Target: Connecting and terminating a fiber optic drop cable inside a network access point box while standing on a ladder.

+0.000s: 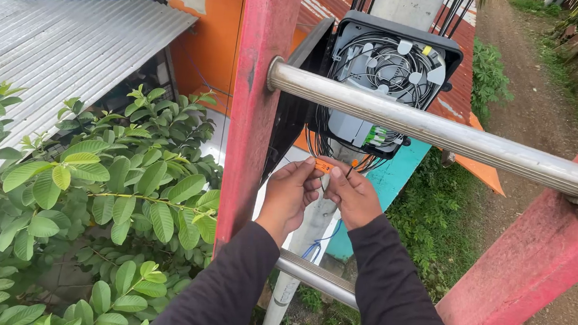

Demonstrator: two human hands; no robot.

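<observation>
An open black cable box hangs on a grey pole, with coiled thin black cables and green connectors inside. Both my hands reach through a red ladder, just below the box. My left hand pinches a small orange tool. My right hand pinches a thin black cable that comes down from the box, right at the orange tool. The two hands touch each other. Dark long sleeves cover my arms.
A metal ladder rung crosses in front of the box between the red rails; lower rungs lie beneath my arms. A leafy shrub fills the left. Corrugated roofs, grass and a dirt path lie far below.
</observation>
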